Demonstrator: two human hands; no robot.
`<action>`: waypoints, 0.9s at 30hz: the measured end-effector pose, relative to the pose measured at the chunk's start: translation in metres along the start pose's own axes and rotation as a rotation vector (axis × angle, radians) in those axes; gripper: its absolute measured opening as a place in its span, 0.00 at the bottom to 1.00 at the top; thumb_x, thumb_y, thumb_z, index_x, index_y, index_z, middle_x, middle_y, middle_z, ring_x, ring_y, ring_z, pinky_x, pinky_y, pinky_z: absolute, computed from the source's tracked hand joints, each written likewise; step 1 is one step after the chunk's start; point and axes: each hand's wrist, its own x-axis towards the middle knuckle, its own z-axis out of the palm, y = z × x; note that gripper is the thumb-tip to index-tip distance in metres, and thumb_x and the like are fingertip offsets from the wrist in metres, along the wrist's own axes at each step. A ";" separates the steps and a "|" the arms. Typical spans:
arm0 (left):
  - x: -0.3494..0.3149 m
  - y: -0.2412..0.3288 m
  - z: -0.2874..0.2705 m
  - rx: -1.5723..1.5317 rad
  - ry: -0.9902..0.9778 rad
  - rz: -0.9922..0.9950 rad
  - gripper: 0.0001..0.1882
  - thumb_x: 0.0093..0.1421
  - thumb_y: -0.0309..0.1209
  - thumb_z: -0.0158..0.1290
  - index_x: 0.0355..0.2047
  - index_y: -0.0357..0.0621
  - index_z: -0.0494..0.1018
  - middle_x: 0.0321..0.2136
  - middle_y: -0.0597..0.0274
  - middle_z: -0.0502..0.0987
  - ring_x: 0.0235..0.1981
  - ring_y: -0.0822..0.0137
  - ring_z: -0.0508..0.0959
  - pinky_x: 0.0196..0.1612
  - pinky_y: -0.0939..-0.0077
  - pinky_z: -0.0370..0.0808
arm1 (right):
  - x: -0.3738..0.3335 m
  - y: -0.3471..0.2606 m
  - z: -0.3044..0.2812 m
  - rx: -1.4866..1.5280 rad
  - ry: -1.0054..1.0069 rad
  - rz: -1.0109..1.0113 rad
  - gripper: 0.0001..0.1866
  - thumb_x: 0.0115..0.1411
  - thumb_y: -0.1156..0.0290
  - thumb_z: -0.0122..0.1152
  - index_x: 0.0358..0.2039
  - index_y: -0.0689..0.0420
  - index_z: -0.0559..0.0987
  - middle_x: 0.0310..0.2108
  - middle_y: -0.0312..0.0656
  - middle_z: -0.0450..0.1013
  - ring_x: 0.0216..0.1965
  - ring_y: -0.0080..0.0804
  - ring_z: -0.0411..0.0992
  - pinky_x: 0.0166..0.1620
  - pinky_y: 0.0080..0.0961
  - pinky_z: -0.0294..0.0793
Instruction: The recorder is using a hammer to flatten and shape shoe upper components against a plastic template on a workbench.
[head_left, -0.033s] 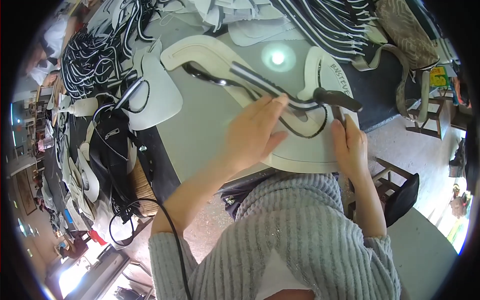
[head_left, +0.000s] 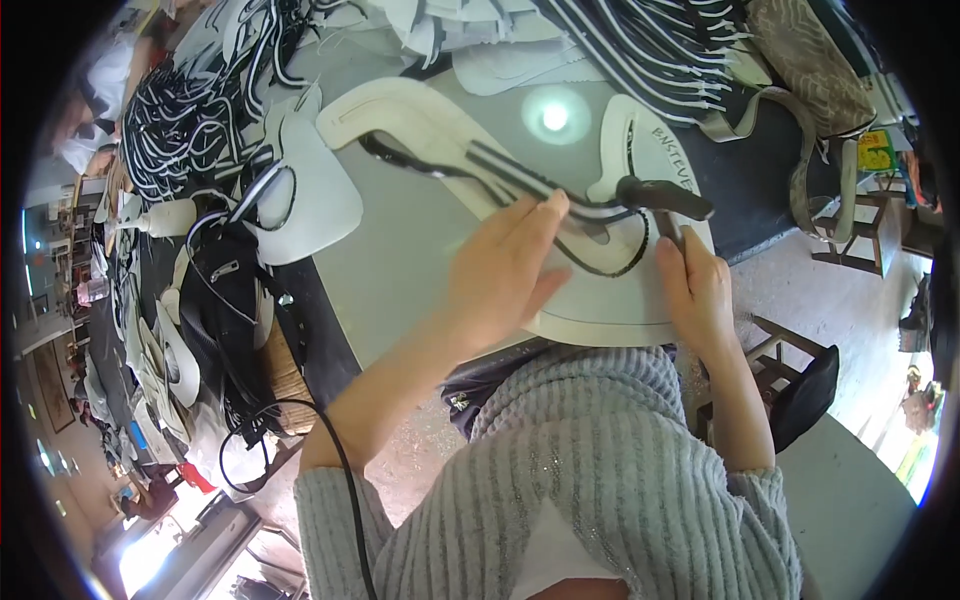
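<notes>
My right hand (head_left: 697,290) is closed around the handle of a hammer (head_left: 664,198), its dark head over the right end of a black-and-white strip (head_left: 520,172). The strip lies along a curved cream-coloured piece (head_left: 395,95) and bends round in a dark loop (head_left: 640,245) near the hammer. Stretched out and lying flat, the fingers of my left hand (head_left: 500,265) rest their tips on the strip, with the thumb held apart. A twisted shiny black band (head_left: 400,158) trails from the strip to the left. Under my left palm, the work is hidden.
A grey work board (head_left: 385,260) lies beneath. Bundles of black-and-white strips (head_left: 180,125) and white cut pieces (head_left: 310,195) crowd the left and far sides. A white bottle (head_left: 168,218) lies left, by a black zipped bag (head_left: 215,275). A stool (head_left: 800,390) stands right.
The hammer has shifted slightly left and up with my right hand. My left hand and the strip have moved a little to the left.
</notes>
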 end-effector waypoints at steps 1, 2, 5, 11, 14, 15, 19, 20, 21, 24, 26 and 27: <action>-0.005 0.006 0.001 0.002 -0.002 0.003 0.39 0.53 0.31 0.64 0.62 0.34 0.60 0.51 0.43 0.73 0.53 0.41 0.73 0.53 0.55 0.71 | 0.005 -0.001 -0.002 0.000 -0.079 -0.049 0.15 0.69 0.64 0.52 0.29 0.62 0.68 0.18 0.55 0.68 0.22 0.59 0.68 0.26 0.42 0.65; -0.014 0.014 0.003 0.023 0.021 -0.012 0.39 0.52 0.32 0.65 0.62 0.34 0.60 0.52 0.43 0.72 0.53 0.42 0.73 0.52 0.55 0.71 | 0.009 0.005 -0.002 -0.005 -0.082 -0.103 0.16 0.69 0.63 0.52 0.29 0.63 0.69 0.16 0.52 0.67 0.19 0.52 0.69 0.24 0.40 0.65; -0.029 0.031 0.015 0.057 0.111 -0.016 0.39 0.52 0.32 0.64 0.62 0.37 0.60 0.53 0.44 0.72 0.53 0.45 0.72 0.51 0.55 0.71 | 0.020 -0.006 -0.016 0.206 -0.261 0.165 0.17 0.70 0.63 0.50 0.27 0.62 0.68 0.14 0.40 0.66 0.15 0.26 0.64 0.21 0.27 0.61; -0.006 0.009 -0.011 0.075 0.265 -0.022 0.31 0.57 0.31 0.61 0.59 0.36 0.64 0.55 0.48 0.70 0.56 0.49 0.71 0.56 0.58 0.69 | 0.032 0.021 -0.023 0.052 -0.086 -0.095 0.14 0.66 0.64 0.56 0.29 0.61 0.70 0.15 0.44 0.66 0.17 0.34 0.67 0.24 0.33 0.64; -0.004 -0.047 -0.048 0.165 0.544 -0.162 0.30 0.60 0.34 0.59 0.60 0.37 0.62 0.54 0.45 0.71 0.55 0.46 0.72 0.57 0.57 0.69 | 0.024 0.035 -0.030 -0.139 0.201 -0.079 0.13 0.64 0.64 0.57 0.33 0.59 0.68 0.22 0.51 0.70 0.24 0.51 0.69 0.29 0.39 0.67; 0.001 -0.066 -0.066 0.174 0.573 -0.273 0.30 0.61 0.35 0.59 0.59 0.37 0.62 0.54 0.44 0.72 0.55 0.46 0.73 0.58 0.58 0.69 | 0.021 0.047 -0.029 -0.138 0.207 -0.078 0.13 0.64 0.64 0.57 0.33 0.59 0.68 0.22 0.51 0.70 0.24 0.51 0.69 0.29 0.39 0.67; 0.015 -0.165 -0.107 0.179 0.565 -0.449 0.31 0.62 0.43 0.56 0.59 0.37 0.63 0.52 0.42 0.74 0.53 0.50 0.76 0.57 0.59 0.69 | 0.005 0.056 -0.027 -0.174 0.238 0.084 0.11 0.64 0.66 0.56 0.37 0.59 0.68 0.25 0.53 0.72 0.28 0.58 0.72 0.32 0.44 0.69; 0.018 -0.179 -0.106 0.207 0.510 -0.498 0.33 0.62 0.46 0.56 0.59 0.37 0.63 0.50 0.42 0.75 0.51 0.51 0.77 0.56 0.59 0.69 | 0.002 0.057 -0.026 -0.171 0.238 0.088 0.11 0.64 0.66 0.56 0.37 0.59 0.69 0.25 0.53 0.72 0.28 0.58 0.72 0.32 0.45 0.69; 0.025 -0.180 -0.103 0.208 0.515 -0.490 0.33 0.62 0.46 0.56 0.59 0.37 0.63 0.50 0.42 0.75 0.51 0.51 0.77 0.56 0.59 0.69 | -0.002 0.060 -0.025 -0.169 0.243 0.098 0.11 0.64 0.65 0.56 0.38 0.59 0.69 0.25 0.53 0.72 0.28 0.58 0.72 0.32 0.45 0.69; 0.040 -0.177 -0.094 0.187 0.418 -0.590 0.38 0.57 0.52 0.59 0.59 0.40 0.63 0.42 0.47 0.79 0.45 0.48 0.80 0.53 0.60 0.72 | -0.008 0.066 -0.014 -0.176 0.300 0.058 0.10 0.64 0.66 0.56 0.38 0.59 0.69 0.24 0.53 0.72 0.27 0.58 0.72 0.31 0.44 0.69; 0.047 -0.159 -0.101 0.198 0.451 -0.599 0.38 0.56 0.52 0.60 0.58 0.40 0.64 0.42 0.47 0.79 0.45 0.48 0.80 0.52 0.60 0.73 | -0.006 0.070 -0.011 -0.127 0.314 0.083 0.10 0.64 0.66 0.57 0.38 0.59 0.69 0.24 0.52 0.72 0.26 0.56 0.72 0.31 0.42 0.70; 0.051 -0.141 -0.109 0.213 0.485 -0.615 0.37 0.56 0.51 0.60 0.58 0.41 0.64 0.42 0.47 0.79 0.45 0.48 0.80 0.50 0.60 0.74 | -0.006 0.072 -0.014 -0.134 0.308 0.089 0.10 0.64 0.66 0.57 0.38 0.59 0.69 0.24 0.52 0.72 0.26 0.56 0.72 0.31 0.42 0.70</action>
